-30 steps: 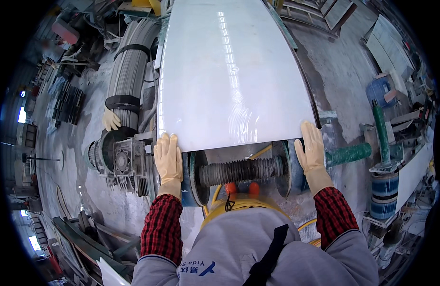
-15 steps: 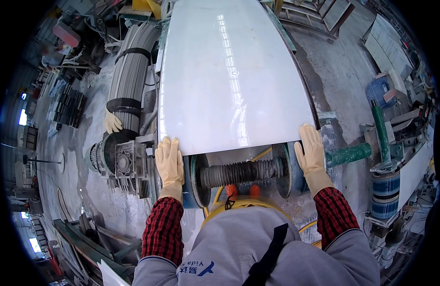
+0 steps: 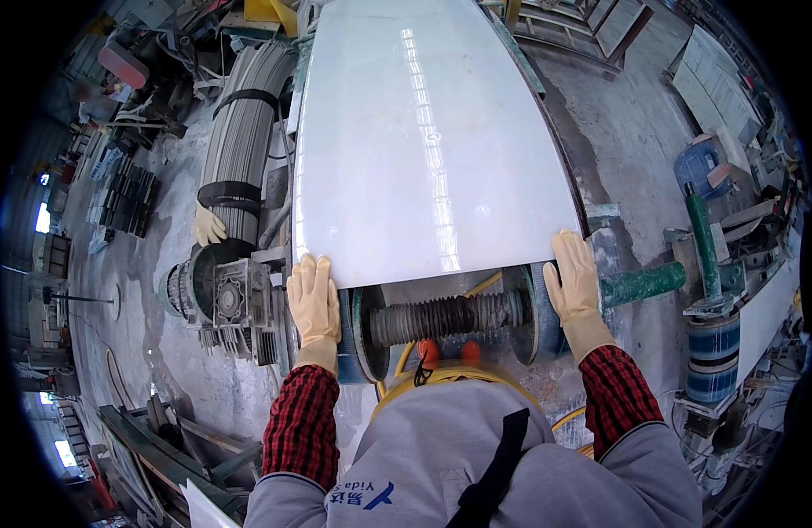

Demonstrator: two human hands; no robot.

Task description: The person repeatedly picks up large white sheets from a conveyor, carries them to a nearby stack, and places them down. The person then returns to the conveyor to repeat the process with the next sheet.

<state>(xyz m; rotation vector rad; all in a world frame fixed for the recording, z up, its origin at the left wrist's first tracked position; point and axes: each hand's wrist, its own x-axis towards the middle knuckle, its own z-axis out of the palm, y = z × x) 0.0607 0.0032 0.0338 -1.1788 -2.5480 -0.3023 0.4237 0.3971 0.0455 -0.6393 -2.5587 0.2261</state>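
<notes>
A large glossy white slab [image 3: 432, 176] stretches away from me, a streak of reflected light down its middle. Its near edge lies over a roller with blue wheel-like ends [image 3: 358, 339] and a dark ribbed middle [image 3: 450, 319]. My left hand [image 3: 314, 304], in a cream rubber glove, lies flat at the slab's near left corner with fingers pointing forward. At the near right corner, my right hand [image 3: 575, 286], gloved alike, rests with fingers extended along the edge. Neither hand grips anything that I can see.
Left of the slab stand a grey motor [image 3: 230, 295] and a strapped grey bellows-like cylinder [image 3: 239, 132] with a spare cream glove [image 3: 208, 226] on it. At right are a green bar [image 3: 643, 286], a blue water jug [image 3: 701, 167] and a blue-banded roller [image 3: 712, 361]. Yellow hose runs near my feet.
</notes>
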